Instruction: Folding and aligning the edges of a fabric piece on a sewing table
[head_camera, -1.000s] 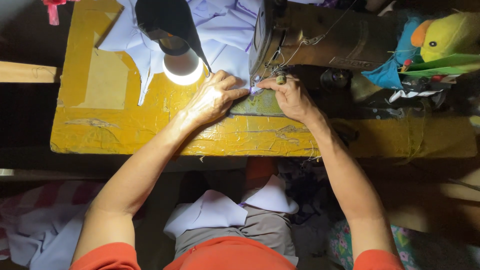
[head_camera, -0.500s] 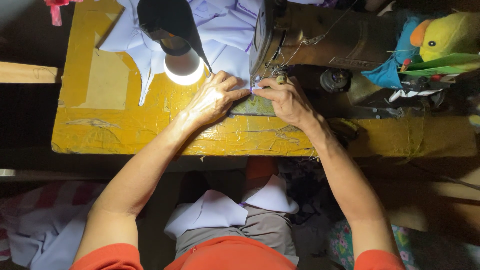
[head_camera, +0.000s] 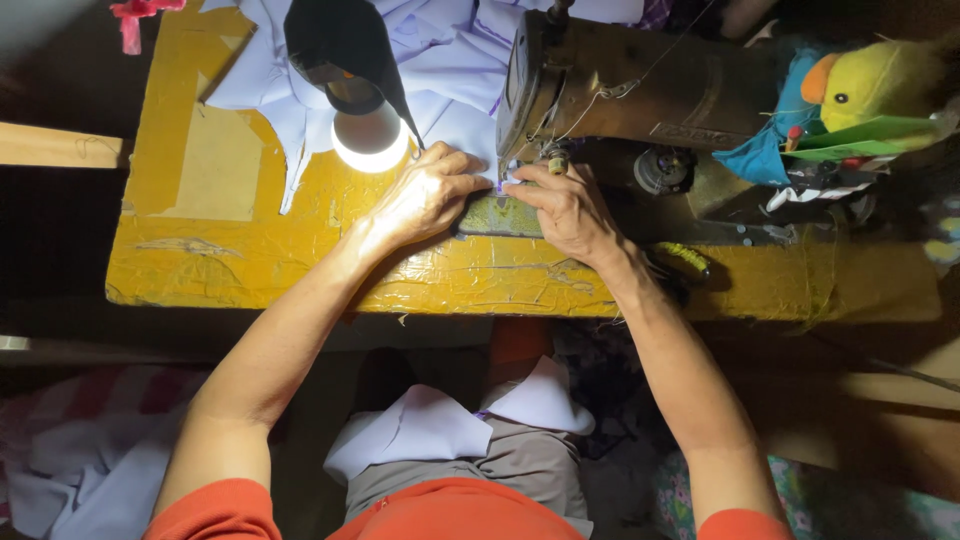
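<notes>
A person in an orange top is sitting at a yellow, tape-patched worktable (head_camera: 300, 275), feeding pale lilac fabric (head_camera: 455, 75) under the needle of an old sewing machine (head_camera: 640, 85). The left hand (head_camera: 430, 195) is lying knuckles-up on the cloth with its fingers curled and pressed together, holding the material flat just left of the needle; the right hand (head_camera: 565, 205) is pinching the fabric's edge between thumb and fingertips directly in front of the presser foot. Most of the cloth is spilling away across the far side of the table, behind a lit lamp (head_camera: 365, 135) with a dark shade. The step appears to be stitching a seam, and the next move is likely calling for both hands advancing the cloth evenly while fingertips are staying clear of the needle. More cut pieces (head_camera: 450, 425) are resting on the lap. No containers are showing; a yellow stuffed toy (head_camera: 880, 85) is sitting right of the machine.
</notes>
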